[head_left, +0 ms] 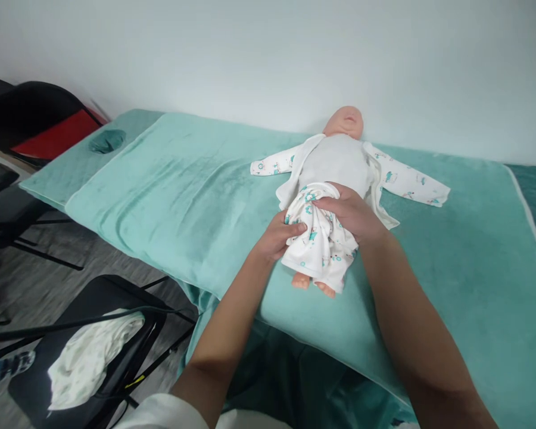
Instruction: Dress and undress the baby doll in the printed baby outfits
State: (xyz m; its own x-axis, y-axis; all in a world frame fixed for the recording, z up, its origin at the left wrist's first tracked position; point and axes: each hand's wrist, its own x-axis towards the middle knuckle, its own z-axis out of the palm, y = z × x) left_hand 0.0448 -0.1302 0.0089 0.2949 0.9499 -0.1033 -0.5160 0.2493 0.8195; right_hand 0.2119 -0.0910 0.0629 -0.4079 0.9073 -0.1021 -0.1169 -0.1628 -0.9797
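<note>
A baby doll [346, 123] lies on its back on the green-covered table, head toward the wall. Its printed white jacket [413, 183] is spread open, sleeves stretched out to both sides, over a plain pale torso [337, 161]. Printed white baby pants [317, 253] sit bunched around the doll's legs, with the feet [301, 280] sticking out of the leg ends. My left hand [277, 237] grips the pants at their left edge, thumb on top. Higher up, near the waistband, my right hand [356, 213] pinches the gathered fabric; some of its fingers are hidden.
The long table [178, 179] has a face hole [107, 141] at its left end and a wall behind it. At lower left, a black chair [111, 292] holds a crumpled white cloth [92, 360] and a water bottle [9, 368]. More chairs [9, 208] stand further left.
</note>
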